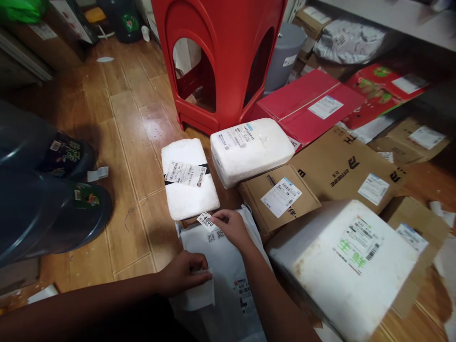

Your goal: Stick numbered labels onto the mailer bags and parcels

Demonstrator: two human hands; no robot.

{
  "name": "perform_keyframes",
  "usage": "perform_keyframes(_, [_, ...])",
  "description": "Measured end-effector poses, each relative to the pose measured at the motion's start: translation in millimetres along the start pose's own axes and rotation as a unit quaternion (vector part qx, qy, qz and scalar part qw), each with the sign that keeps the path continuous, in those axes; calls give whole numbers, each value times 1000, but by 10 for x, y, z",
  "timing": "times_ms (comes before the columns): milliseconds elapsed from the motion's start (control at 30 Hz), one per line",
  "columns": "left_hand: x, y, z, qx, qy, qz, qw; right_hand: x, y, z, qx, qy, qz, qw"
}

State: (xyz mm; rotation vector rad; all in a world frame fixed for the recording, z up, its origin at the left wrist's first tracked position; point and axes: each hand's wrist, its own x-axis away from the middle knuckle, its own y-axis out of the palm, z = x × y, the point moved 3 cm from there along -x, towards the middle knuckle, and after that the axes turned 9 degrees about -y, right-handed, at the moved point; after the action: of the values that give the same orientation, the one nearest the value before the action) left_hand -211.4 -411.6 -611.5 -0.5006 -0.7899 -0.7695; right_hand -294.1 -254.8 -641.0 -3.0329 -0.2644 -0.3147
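Note:
My right hand [231,227] pinches a small white label [205,220] printed 4008, over the top of a pale plastic mailer bag [228,259]. Lower and to the left, my left hand [185,273] has its fingers closed on a white paper sheet [199,297] that hangs over the same bag. Just beyond the bag lies a white foam package [187,197] with a black band and a shipping label. A second white foam box [249,152] sits to its right, beside a brown carton [281,197] with a label.
A red stool [228,57] stands ahead. Cartons, a red box [309,104] and a large white foam box [342,270] crowd the right. Dark blue barrels [46,209] stand at left on the wooden floor [124,123]. A shelf [402,19] juts in at upper right.

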Motion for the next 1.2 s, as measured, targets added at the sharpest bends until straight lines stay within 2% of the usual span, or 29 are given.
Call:
perform_keyframes(167, [-13,5,3,2,-3,-2,1000,-2,5,-5,22,-2,-2,1000])
perform_keyframes(267, [-11,5,16,-1,0,-3,1000,-4,53,-36,113,-5,24,993])
perform_keyframes(400, [-9,5,41,2,-3,-7,1000,-9,158,-36,260,-1,94,961])
perform_keyframes(533, [-13,5,41,-4,-3,-8,1000,-27,227,32,313,-32,118,942])
perform_keyframes(700, [-19,7,43,-3,-2,-10,1000,-22,184,55,394,-40,161,904])
perform_keyframes(767, [-19,12,53,-9,-3,-13,1000,-14,201,36,435,-61,136,888])
perform_keyframes(833, [-23,14,55,-15,-1,-9,1000,-1,247,12,460,-102,86,878])
perform_keyframes(933, [-35,16,19,-16,0,-4,1000,33,303,-40,454,-150,21,878])
perform_keyframes(1000, [-43,17,-21,-14,-4,-8,1000,53,323,-97,444,-148,-21,883])
perform_keyframes(1133, [-51,13,-65,-16,-10,-9,1000,73,363,-254,433,-95,-71,894])
perform_keyframes(1200, [-61,17,-48,-19,-4,-9,1000,71,413,-324,391,-109,-97,909])
